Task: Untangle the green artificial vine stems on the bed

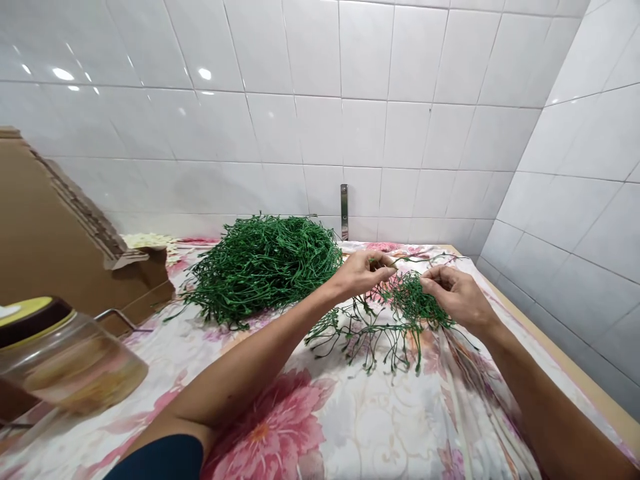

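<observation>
A thin green stem (435, 258) stretches to the right from the left hand (369, 270), at the right part of the surface. Its long axis runs mostly left to right, with a slight bend, and its free part passes on the far side of the right hand (459, 297), pointing toward the right edge of the surface. The left hand pinches it between thumb and forefinger, the fingers directed right. The right hand points left, thumb and fingertips drawn close together at the far edge of a small tangle of stems (417, 300); whether a strand is caught between them is too fine to tell.

Below and between the hands, loose stems (377, 333) fan out from that tangle. Several lie with their long axes running near to far, budded tips toward the near side; others slant left, their tips spread over the floral cloth (385, 420).

Well to the left, beyond the left forearm, sits a big heap of green stems (265, 267). Strands along its left and near edges point outward, left and toward the near side, while those on top cross in many directions. Farther left stand a clear jar (85, 367) with a dark and yellow lid and a torn cardboard box (60, 227).
</observation>
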A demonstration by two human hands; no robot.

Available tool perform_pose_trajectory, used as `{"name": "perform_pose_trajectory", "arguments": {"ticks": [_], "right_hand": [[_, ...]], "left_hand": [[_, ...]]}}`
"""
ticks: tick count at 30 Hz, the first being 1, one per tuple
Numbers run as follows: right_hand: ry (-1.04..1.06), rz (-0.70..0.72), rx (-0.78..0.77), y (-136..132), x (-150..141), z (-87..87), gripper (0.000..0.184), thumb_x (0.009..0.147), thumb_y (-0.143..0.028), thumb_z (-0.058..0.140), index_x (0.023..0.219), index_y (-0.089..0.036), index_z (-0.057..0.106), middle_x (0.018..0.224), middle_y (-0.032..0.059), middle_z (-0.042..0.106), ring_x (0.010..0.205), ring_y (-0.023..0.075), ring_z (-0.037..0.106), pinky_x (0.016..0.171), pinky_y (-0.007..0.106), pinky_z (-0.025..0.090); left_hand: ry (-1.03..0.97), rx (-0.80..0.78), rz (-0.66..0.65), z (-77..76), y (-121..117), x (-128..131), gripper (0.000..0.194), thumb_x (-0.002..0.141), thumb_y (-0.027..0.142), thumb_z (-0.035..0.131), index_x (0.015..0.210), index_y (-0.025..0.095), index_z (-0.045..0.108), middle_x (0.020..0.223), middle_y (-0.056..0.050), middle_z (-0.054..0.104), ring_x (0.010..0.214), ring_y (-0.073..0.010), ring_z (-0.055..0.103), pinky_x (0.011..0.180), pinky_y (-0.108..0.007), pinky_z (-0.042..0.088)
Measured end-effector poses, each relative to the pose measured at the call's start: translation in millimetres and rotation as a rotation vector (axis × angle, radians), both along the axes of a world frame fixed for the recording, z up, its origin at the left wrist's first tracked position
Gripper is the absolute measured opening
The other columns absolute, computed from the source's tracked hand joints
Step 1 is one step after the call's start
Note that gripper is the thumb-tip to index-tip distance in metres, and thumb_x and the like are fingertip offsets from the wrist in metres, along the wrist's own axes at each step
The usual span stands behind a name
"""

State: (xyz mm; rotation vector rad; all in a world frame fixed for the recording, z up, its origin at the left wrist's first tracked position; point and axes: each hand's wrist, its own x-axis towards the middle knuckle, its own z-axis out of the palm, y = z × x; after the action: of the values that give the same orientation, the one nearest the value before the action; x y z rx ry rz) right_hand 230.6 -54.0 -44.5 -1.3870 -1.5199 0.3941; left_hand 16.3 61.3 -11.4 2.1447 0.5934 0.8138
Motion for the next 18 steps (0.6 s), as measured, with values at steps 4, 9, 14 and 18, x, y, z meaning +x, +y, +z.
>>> {"name": "perform_pose_trajectory", "arguments": {"ticks": [4, 9, 14, 18], "right_hand": [[-0.172, -0.173, 0.032, 8.3, 8.5, -10.2, 0.024, 0.089, -0.041, 0.065, 0.092, -0.019, 0.074, 0.086, 0.0057, 0.073, 0.076, 0.0202, 0.064, 0.073, 0.035, 0.050], [-0.064, -0.136, 0.128, 3.3, -9.8, -7.0, 0.032, 0.089, -0.045, 0.067, 0.104, -0.018, 0.074, 0.099, 0.0098, 0.074, 0.083, 0.0221, 0.068, 0.073, 0.036, 0.055], [0.285, 0.146, -0.005, 0.9, -28.5, -9.4, 0.039, 0.086, -0.054, 0.071, 0.100, -0.018, 0.070, 0.094, 0.0077, 0.073, 0.081, 0.0195, 0.067, 0.066, 0.030, 0.058], [0.257, 0.057, 0.021, 3.0, -28.6, -14.8, 0.037, 0.085, -0.054, 0.072, 0.087, -0.017, 0.068, 0.075, 0.0037, 0.067, 0.065, 0.0156, 0.059, 0.059, 0.028, 0.052]], "left_hand": [[-0.048, -0.191, -0.091, 3.9, -16.0, 5.6, 0.025, 0.080, 0.036, 0.071, 0.074, 0.012, 0.066, 0.066, 0.000, 0.058, 0.056, -0.0075, 0.043, 0.051, -0.022, 0.031], [-0.091, -0.306, -0.115, -3.4, -21.7, 12.6, 0.034, 0.079, 0.044, 0.074, 0.074, 0.012, 0.064, 0.070, -0.003, 0.064, 0.056, -0.0077, 0.048, 0.050, -0.022, 0.034], [-0.153, -0.362, -0.103, -10.6, -26.0, 17.7, 0.038, 0.079, 0.049, 0.074, 0.077, 0.013, 0.062, 0.064, 0.001, 0.056, 0.055, -0.0078, 0.048, 0.050, -0.021, 0.034], [-0.153, -0.334, -0.130, -8.1, -30.1, 18.2, 0.037, 0.083, 0.047, 0.071, 0.074, 0.013, 0.061, 0.067, 0.000, 0.056, 0.058, -0.0082, 0.047, 0.054, -0.022, 0.036]]}}
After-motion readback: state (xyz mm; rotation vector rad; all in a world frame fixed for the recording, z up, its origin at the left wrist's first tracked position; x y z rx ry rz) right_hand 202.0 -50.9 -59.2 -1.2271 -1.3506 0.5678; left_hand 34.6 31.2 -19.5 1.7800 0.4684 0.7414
